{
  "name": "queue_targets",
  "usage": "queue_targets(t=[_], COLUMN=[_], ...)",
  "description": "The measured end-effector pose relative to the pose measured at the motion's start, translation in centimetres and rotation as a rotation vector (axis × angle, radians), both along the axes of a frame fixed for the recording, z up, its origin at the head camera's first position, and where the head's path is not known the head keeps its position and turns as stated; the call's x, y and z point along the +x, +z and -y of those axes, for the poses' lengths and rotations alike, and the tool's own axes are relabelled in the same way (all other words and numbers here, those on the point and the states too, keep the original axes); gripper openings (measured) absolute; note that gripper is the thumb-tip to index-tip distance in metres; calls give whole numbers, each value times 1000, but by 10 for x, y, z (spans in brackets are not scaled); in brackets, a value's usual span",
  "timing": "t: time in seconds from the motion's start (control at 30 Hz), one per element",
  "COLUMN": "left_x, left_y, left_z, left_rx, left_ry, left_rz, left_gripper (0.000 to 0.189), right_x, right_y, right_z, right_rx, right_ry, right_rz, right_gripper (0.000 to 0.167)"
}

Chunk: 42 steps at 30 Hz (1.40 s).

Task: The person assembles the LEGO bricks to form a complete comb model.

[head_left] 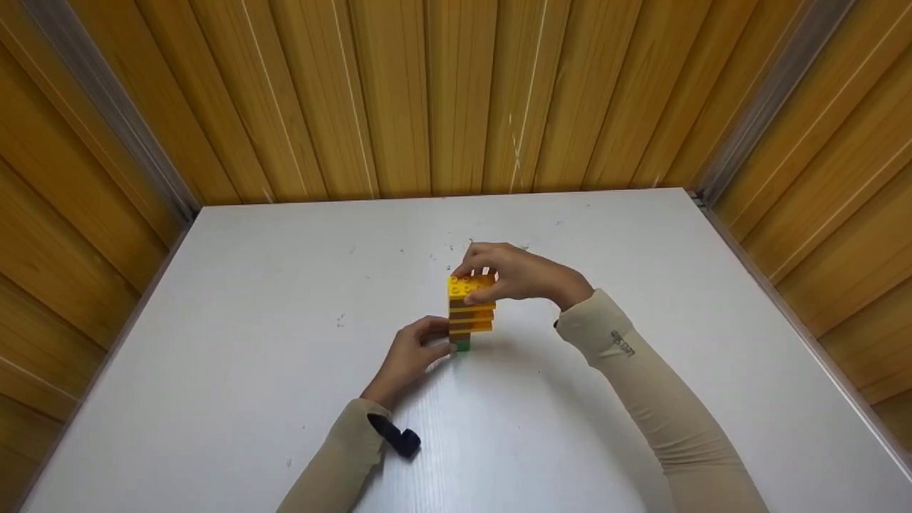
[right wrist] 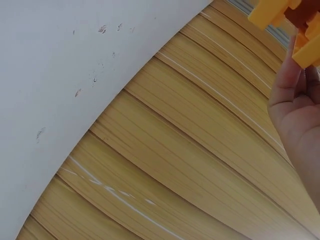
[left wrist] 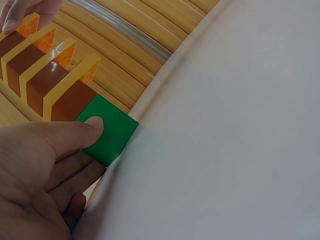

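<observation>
A tower of toy building bricks stands upright on the white table [head_left: 249, 320]. Its bottom is a green brick [left wrist: 116, 131], above which brown bricks [left wrist: 46, 81] alternate with thin yellow bricks [left wrist: 72, 80] that jut out to the right. My left hand [head_left: 410, 356] pinches the green base, thumb on its near face and fingers behind. At the top, my right hand [head_left: 524, 274] holds the studded uppermost yellow brick [head_left: 459, 285] between thumb and fingers. Only the underside of a few yellow bricks [right wrist: 307, 52] shows in the right wrist view, beside the right hand's fingers.
Wood-patterned corrugated panels [head_left: 456, 100] surround the table at the back and both sides, with metal posts [head_left: 769, 100] at the corners. Small dark scuffs [head_left: 340, 320] mark the tabletop. A black strap [head_left: 399, 436] hangs at the left wrist.
</observation>
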<state>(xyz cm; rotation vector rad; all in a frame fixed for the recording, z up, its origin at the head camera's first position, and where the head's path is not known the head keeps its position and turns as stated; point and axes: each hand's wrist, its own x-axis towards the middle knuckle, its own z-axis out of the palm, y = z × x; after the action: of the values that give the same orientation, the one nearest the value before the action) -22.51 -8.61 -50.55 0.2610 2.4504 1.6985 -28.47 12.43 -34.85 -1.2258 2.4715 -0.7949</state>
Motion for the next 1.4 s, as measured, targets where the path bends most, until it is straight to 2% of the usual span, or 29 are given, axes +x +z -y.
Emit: queue_targets(t=[0.33, 0.5, 0.73, 0.93, 1.23, 1.4], left_x=[1, 1, -1, -2, 0, 0], left_y=[0, 1, 2, 1, 3, 4], left_z=[0, 0, 0, -1, -2, -2], left_rx=[-24, -20, -2, -9, -30, -27], left_ry=[14, 0, -10, -6, 18, 17], left_rz=[18, 7, -1, 0, 34, 25], left_gripper=[36, 36, 37, 37, 38, 38], right_x=[2, 4, 6, 7, 8, 8], right_y=[-10, -12, -17, -28, -52, -64], right_z=[-5, -8, -13, -20, -35, -41], right_rx=[-81, -128, -193, -261, -329, -349], right_ry=[14, 27, 0, -42, -86, -128], right_rz=[-54, -85, -89, -96, -18, 98], right_gripper=[37, 37, 42, 53, 64, 69])
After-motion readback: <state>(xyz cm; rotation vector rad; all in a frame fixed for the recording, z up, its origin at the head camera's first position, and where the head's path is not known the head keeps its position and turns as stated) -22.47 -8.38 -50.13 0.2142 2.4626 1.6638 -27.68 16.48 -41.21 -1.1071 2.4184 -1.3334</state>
